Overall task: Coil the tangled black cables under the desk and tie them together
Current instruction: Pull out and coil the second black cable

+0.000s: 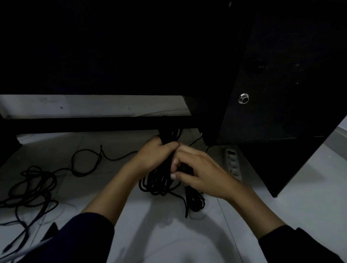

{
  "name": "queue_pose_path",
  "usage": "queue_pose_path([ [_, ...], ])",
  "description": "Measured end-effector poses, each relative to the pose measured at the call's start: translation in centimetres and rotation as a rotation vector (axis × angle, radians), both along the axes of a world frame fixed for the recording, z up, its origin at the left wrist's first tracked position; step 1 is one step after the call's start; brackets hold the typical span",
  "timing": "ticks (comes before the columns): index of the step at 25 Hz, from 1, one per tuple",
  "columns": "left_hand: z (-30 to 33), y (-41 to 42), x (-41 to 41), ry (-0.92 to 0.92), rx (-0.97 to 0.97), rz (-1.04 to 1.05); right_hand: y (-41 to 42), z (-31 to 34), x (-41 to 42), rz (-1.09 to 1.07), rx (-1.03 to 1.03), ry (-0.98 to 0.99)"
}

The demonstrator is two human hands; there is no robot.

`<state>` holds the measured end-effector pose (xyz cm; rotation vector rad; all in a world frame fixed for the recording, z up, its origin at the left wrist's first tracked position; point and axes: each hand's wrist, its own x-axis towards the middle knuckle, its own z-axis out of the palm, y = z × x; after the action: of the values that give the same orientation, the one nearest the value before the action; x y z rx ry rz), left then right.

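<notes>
Coiled black cable bundle (158,181): hanging in looped strands.
Left hand (155,155): gripping the bundle's top.
Right hand (200,170): pinching beside it.
Loose tangled black cables (29,192): sprawling left of the bundle.

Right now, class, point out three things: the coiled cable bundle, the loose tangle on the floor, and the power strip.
coiled cable bundle (158,183), head view, hanging loops below the hands
loose tangle (32,188), head view, middle of the heap
power strip (233,162), head view, its white top face

Dim light; pale tiled floor (176,244); black desk panel (277,72) overhead; white power strip (233,162) beside it.
</notes>
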<state>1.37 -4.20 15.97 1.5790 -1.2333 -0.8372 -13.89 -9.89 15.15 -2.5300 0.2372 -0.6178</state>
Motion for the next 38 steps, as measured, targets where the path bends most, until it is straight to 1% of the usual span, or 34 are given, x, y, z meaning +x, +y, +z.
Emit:
queue_pose_path([
  [4, 0.2, -0.1, -0.5, -0.003, -0.014, 0.048, 0.2, -0.2, 0.1, -0.049, 0.220, -0.034],
  [7, -0.2, 0.1, -0.2, -0.021, 0.003, 0.028, 0.1, 0.1, -0.3, 0.000, 0.411, 0.031],
  [8, -0.3, 0.3, -0.1, -0.016, 0.008, 0.020, 0.0, 0.2, -0.4, 0.019, 0.438, 0.049],
  [13, -0.2, 0.5, -0.4, -0.001, 0.015, 0.008, -0.1, 0.3, -0.2, -0.060, 0.265, -0.030],
  [17, 0.2, 0.6, 0.1, 0.020, 0.001, -0.033, 0.4, -0.7, 0.3, -0.120, -0.045, -0.083],
  [18, 0.3, 0.6, 0.1, 0.019, 0.005, -0.027, 0.4, -0.9, 0.4, -0.147, -0.095, -0.094],
  [19, 0.3, 0.7, 0.2, 0.002, 0.017, -0.025, 0.4, -1.0, 0.4, -0.167, -0.102, -0.104],
  [20, 0.2, 0.7, 0.1, -0.018, 0.034, -0.034, 0.4, -1.0, 0.3, -0.182, -0.058, -0.120],
  [21, 0.1, 0.9, -0.1, -0.013, 0.050, -0.051, 0.3, -0.8, 0.2, -0.193, 0.036, -0.135],
  [22, -0.2, 1.0, -0.3, 0.028, 0.064, -0.063, 0.0, -0.4, 0.1, -0.196, 0.144, -0.144],
  [23, -0.4, 1.2, -0.7, 0.111, 0.081, -0.064, -0.2, 0.0, 0.0, -0.187, 0.232, -0.144],
  [24, -0.5, 1.4, -1.0, 0.197, 0.099, -0.061, -0.3, 0.2, -0.1, -0.165, 0.292, -0.134],
  [25, -0.6, 1.7, -1.2, 0.245, 0.112, -0.056, -0.3, 0.3, -0.1, -0.140, 0.323, -0.118],
  [28, -0.8, 1.8, -1.4, 0.154, 0.114, -0.058, -0.4, 0.0, -0.3, -0.148, 0.294, -0.110],
  [30, -0.8, 1.7, -1.2, 0.143, 0.105, -0.056, -0.7, -0.2, -0.6, -0.163, 0.343, -0.146],
  [31, -0.8, 1.7, -1.1, 0.160, 0.106, -0.040, -1.1, -0.4, -0.9, -0.167, 0.367, -0.151],
  [33, -0.9, 1.5, -0.9, 0.220, 0.100, 0.015, -1.8, -1.0, -1.5, -0.176, 0.361, -0.100],
  [36, -0.9, 1.1, -0.5, 0.382, 0.044, 0.078, -2.2, -1.9, -2.1, -0.164, 0.382, -0.040],
  [38, -1.0, 1.1, -0.5, 0.382, 0.026, 0.065, -2.2, -1.9, -2.2, -0.161, 0.394, -0.056],
])
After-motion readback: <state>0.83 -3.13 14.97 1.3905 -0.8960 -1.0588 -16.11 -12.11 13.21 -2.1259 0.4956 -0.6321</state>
